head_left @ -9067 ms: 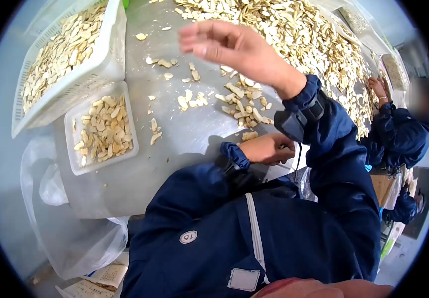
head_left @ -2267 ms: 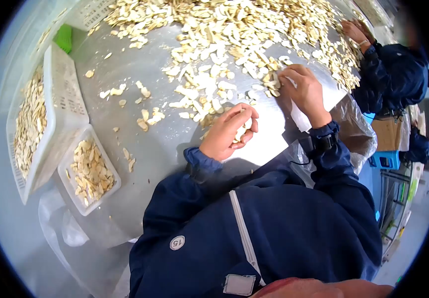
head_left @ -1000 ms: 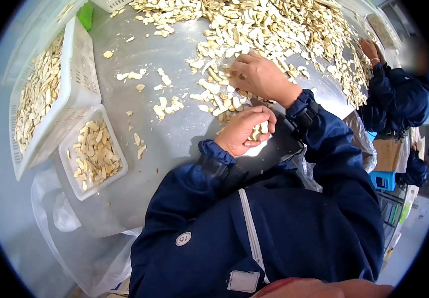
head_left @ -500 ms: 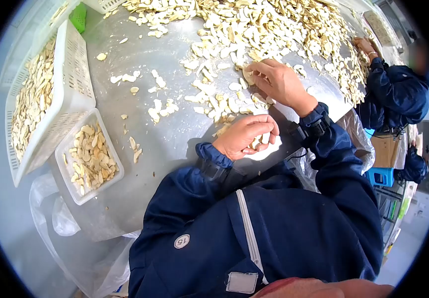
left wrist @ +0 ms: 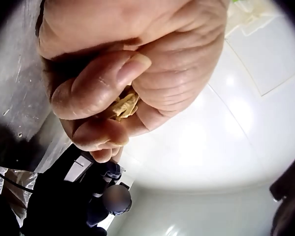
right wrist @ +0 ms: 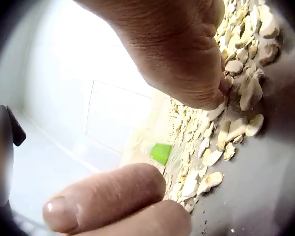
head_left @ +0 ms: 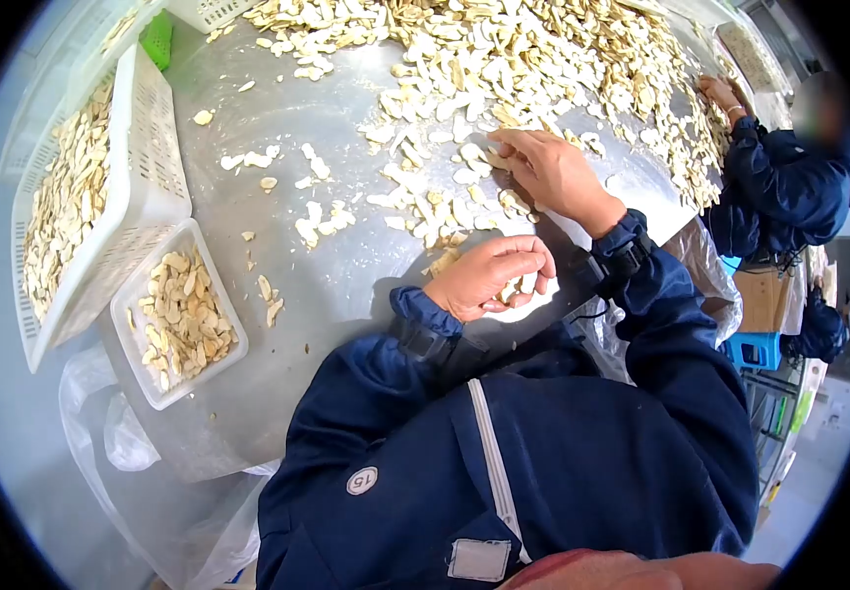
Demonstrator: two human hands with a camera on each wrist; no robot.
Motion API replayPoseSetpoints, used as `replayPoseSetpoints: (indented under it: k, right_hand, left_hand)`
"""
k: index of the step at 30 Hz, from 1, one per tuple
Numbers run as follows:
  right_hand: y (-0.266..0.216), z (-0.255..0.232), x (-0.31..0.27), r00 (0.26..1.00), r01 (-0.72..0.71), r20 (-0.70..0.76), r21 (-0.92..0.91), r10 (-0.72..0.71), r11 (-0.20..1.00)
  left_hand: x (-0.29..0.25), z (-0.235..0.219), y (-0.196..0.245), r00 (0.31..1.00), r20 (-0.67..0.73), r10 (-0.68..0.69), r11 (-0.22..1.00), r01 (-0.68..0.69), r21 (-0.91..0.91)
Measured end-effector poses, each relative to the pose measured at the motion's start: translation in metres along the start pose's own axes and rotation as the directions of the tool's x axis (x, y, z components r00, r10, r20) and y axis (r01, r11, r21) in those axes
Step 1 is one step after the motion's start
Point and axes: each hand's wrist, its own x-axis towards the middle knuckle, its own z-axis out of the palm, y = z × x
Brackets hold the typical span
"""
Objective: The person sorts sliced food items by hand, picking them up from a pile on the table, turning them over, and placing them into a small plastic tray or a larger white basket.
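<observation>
My left hand [head_left: 489,278] is curled round several pale dried slices [left wrist: 125,105], which look like cut root; the fingers hide most of them. It stays low over the near part of the metal table [head_left: 322,295]. Just beyond it, my right hand [head_left: 561,179] reaches over scattered slices [head_left: 435,211] at the pile's near edge. In the right wrist view, a fingertip [right wrist: 214,101] of that hand lies right at the slices, while other fingers [right wrist: 113,196] stand apart from it. Nothing shows between them.
A large heap of slices [head_left: 543,59] covers the far table. At the left stand a tall white basket [head_left: 154,147] and a small white tray [head_left: 240,339], both holding slices. Another person [head_left: 789,187] works at the right. Clear plastic bags [head_left: 710,270] hang at the table's edge.
My right hand pulled back from the slices toward the right, and the slice at its fingertips half a second ago no longer shows there. My left hand keeps its grip nearly in place.
</observation>
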Motion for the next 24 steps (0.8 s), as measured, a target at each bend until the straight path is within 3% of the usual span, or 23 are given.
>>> replayPoseSetpoints:
  k: [4,7,10,13,16,17,18,21,24]
  right_hand:
    - [-0.002,-0.006,-0.004,0.994,-0.109,0.010,0.097,0.109,0.989]
    - [-0.006,-0.005,-0.005,0.999,-0.038,-0.018,-0.019,0.037,0.999]
    - [-0.010,-0.008,-0.003,0.996,-0.076,0.056,0.015,0.075,0.997]
    - [-0.004,-0.012,-0.010,0.995,-0.013,0.100,0.041,0.009,0.999]
    - [-0.006,-0.031,-0.027,0.984,-0.147,0.123,0.188,0.125,0.971]
    - [0.001,-0.033,-0.031,0.991,-0.132,0.031,0.120,0.129,0.984]
    - [0.007,-0.040,-0.034,0.968,-0.251,0.029,0.087,0.249,0.964]
    - [0.021,-0.046,-0.041,0.926,-0.373,-0.035,0.058,0.375,0.926]
    - [0.013,-0.031,-0.042,0.990,-0.127,-0.052,0.086,0.132,0.988]
  left_hand:
    - [0.001,0.000,-0.001,1.000,0.007,0.004,1.000,-0.004,0.007]
    - [0.000,0.001,0.000,1.000,-0.006,-0.007,1.000,0.007,0.023]
    - [0.001,0.001,0.000,1.000,-0.013,-0.010,1.000,0.010,0.028]
    - [0.000,0.001,0.001,1.000,-0.015,-0.001,0.999,0.002,0.044]
    - [-0.001,0.002,0.001,1.000,-0.018,-0.006,0.998,0.007,0.059]
    - [-0.001,0.002,0.002,1.000,-0.021,-0.007,0.998,0.009,0.065]
    - [-0.001,0.003,0.002,1.000,-0.027,-0.008,0.998,0.010,0.064]
    - [-0.001,0.004,0.001,0.999,-0.035,-0.014,0.998,0.016,0.059]
    - [0.000,0.003,0.003,1.000,-0.025,-0.016,0.998,0.017,0.067]
